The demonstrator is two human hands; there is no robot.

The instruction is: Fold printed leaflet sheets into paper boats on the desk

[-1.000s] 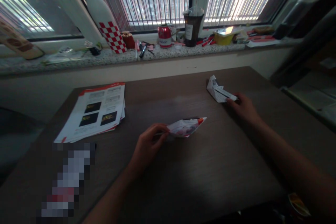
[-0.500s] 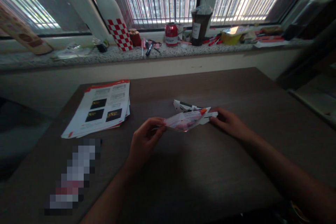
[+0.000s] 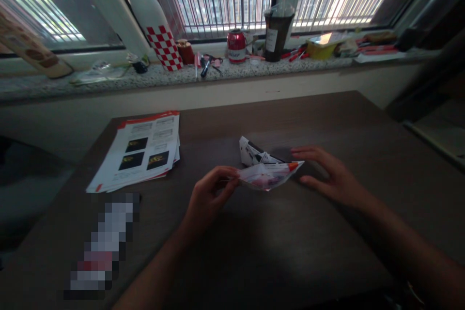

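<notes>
Between thumb and fingers, my left hand [image 3: 214,191] pinches one end of a folded paper boat [image 3: 268,176], pale pink with an orange tip at its right end. Just behind it on the table [image 3: 308,242] rests another folded paper piece [image 3: 256,152], white with black marks, partly hidden by the held one. To the right, my right hand [image 3: 323,174] is open, thumb and fingers apart, close to the orange tip and holding nothing.
A stack of printed sheets [image 3: 145,145] lies at the table's left. Nearer me is a blurred-out long object [image 3: 105,242]. On the window sill stand a checkered bottle [image 3: 160,38], a red can [image 3: 236,46], a dark lidded cup [image 3: 276,34] and a yellow container [image 3: 319,48].
My right hand has let go of the folded paper and opened. The pink paper boat in my left hand has shifted right and slightly nearer me.
</notes>
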